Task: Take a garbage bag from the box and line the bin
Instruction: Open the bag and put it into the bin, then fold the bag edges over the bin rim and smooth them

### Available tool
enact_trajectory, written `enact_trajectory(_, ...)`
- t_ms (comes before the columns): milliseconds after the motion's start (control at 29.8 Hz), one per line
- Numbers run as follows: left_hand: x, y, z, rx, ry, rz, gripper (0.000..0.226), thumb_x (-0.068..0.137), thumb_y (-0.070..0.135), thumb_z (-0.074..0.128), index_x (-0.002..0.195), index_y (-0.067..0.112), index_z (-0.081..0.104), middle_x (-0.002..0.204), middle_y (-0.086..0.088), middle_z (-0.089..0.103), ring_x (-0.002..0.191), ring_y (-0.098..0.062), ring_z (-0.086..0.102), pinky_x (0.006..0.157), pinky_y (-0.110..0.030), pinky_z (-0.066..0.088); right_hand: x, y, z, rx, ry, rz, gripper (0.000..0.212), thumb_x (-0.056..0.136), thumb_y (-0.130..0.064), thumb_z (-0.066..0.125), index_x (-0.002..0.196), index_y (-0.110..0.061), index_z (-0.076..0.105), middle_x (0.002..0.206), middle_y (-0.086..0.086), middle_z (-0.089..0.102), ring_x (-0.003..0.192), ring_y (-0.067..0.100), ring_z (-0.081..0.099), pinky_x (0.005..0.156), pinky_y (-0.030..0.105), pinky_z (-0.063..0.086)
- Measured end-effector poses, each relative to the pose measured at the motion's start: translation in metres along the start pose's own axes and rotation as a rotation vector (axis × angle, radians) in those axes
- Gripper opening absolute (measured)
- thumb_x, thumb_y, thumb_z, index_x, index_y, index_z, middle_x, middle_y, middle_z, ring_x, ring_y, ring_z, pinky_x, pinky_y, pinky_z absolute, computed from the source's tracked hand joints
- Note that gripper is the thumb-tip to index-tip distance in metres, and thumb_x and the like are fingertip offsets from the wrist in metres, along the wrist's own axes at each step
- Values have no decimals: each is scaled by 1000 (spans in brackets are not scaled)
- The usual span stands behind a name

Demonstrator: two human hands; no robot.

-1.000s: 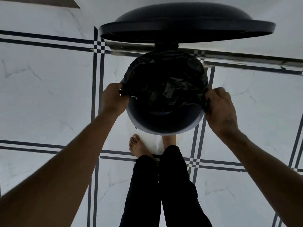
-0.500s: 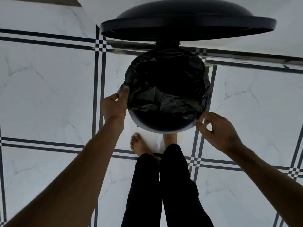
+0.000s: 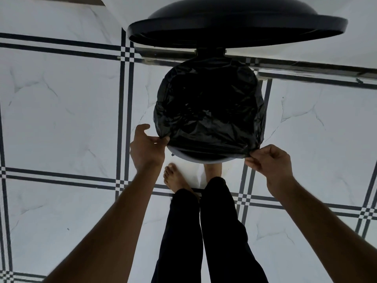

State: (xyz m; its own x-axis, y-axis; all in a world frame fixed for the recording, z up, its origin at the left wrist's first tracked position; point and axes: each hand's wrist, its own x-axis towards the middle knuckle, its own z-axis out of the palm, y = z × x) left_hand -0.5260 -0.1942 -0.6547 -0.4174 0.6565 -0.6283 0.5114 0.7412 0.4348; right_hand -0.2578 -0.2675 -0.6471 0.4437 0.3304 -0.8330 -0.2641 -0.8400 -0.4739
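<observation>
Floor (image 3: 61, 119) fills most of the view: white marble-look tiles with faint grey veining, split by paired dark lines that meet in small checker patterns at the crossings. A metal strip (image 3: 306, 67) runs across the floor behind the bin, with paler flooring beyond it. Light is dim and cool. Bin lid (image 3: 236, 23), round and black, stands raised at top of view, hinged at the bin's far side. Garbage bag (image 3: 210, 111), black and crinkled, sits in the bin's mouth, folded over the rim along the far edge and both sides; interior too dark to read. Bin (image 3: 204, 159) shows only as a pale grey arc of rim at the near side, where the bag's edge is not over it. Legs in dark trousers (image 3: 204, 231) stand directly below the bin; one bare foot (image 3: 173, 176) flat on the tile, the other partly hidden under the bin's near edge. Left hand (image 3: 146, 148) is at the near-left rim, thumb and fingertips pinched on the bag's edge. Right hand (image 3: 269, 160) is at the near-right rim, fingers closed on the bag's edge, which runs taut between both hands.
</observation>
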Motion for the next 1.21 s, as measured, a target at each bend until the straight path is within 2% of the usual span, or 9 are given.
enact_trajectory(235, -6, -16, 3, -72, -33, -84, 52, 78, 2, 74, 121, 19, 50, 78, 8, 69, 85, -22, 71, 87, -49, 57, 2, 5, 5, 104, -37, 185, 28, 81, 10, 69, 81, -11, 50, 81, 18, 69, 68, 23, 72, 66, 26, 62)
enact_trajectory(402, -1, -25, 3, -30, -109, -55, 55, 79, 10, 76, 126, 20, 48, 82, 7, 70, 86, -22, 70, 83, -42, 57, 8, 12, 6, -6, -45, 141, 29, 79, 9, 72, 77, -11, 51, 87, 21, 68, 73, 28, 71, 65, 26, 62)
enact_trajectory(603, 16, -32, 16, 71, -124, 76, 46, 83, 12, 74, 121, 18, 49, 77, 11, 65, 73, -11, 65, 58, -25, 47, 32, 20, 17, -109, 22, 66, 37, 73, 17, 72, 66, -10, 47, 80, 15, 63, 76, 33, 70, 59, 25, 61)
enact_trajectory(738, 37, -40, 27, 111, -134, 62, 43, 77, 2, 76, 111, 18, 55, 73, 13, 64, 70, -12, 65, 63, -35, 57, 52, 34, 21, -127, 64, 39, 31, 71, 21, 68, 74, -5, 51, 80, 18, 65, 78, 34, 69, 62, 27, 61)
enact_trajectory(838, 40, -44, 24, 97, -197, 15, 31, 74, 4, 77, 91, 23, 60, 80, 4, 69, 82, -26, 70, 77, -47, 60, 42, 30, 17, -356, 100, -77, 26, 71, 7, 72, 85, -11, 59, 91, 12, 69, 81, 26, 65, 71, 33, 55)
enact_trajectory(939, 28, -44, 10, 58, -185, -22, 26, 82, 6, 69, 83, 30, 60, 88, 2, 71, 89, -29, 71, 81, -47, 59, 5, 5, 9, -484, 192, -305, 24, 80, -8, 68, 101, -17, 59, 104, 1, 66, 92, 20, 63, 77, 32, 51)
enact_trajectory(1073, 10, -10, -11, -395, -219, -252, 14, 96, 14, 58, 84, 17, 64, 89, -6, 69, 88, -26, 69, 80, -32, 58, -46, -49, 12, -710, 263, -773, 41, 75, -2, 59, 114, -16, 58, 115, 6, 55, 108, 24, 52, 93, 32, 43)
enact_trajectory(1140, 10, 3, -16, -500, -276, -277, 16, 99, 28, 58, 94, 14, 64, 94, -6, 70, 90, -21, 69, 83, -29, 57, -56, -74, 31, -779, 143, -906, 37, 76, 2, 55, 107, -14, 63, 109, 4, 60, 103, 22, 55, 88, 27, 43)
enact_trajectory(1207, 17, 6, -15, -557, -321, -277, 28, 95, 37, 63, 105, 11, 63, 101, -5, 72, 94, -18, 70, 84, -30, 59, -45, -89, 63, -863, -109, -902, 31, 82, 0, 51, 103, -16, 66, 102, 0, 67, 96, 18, 63, 83, 33, 52)
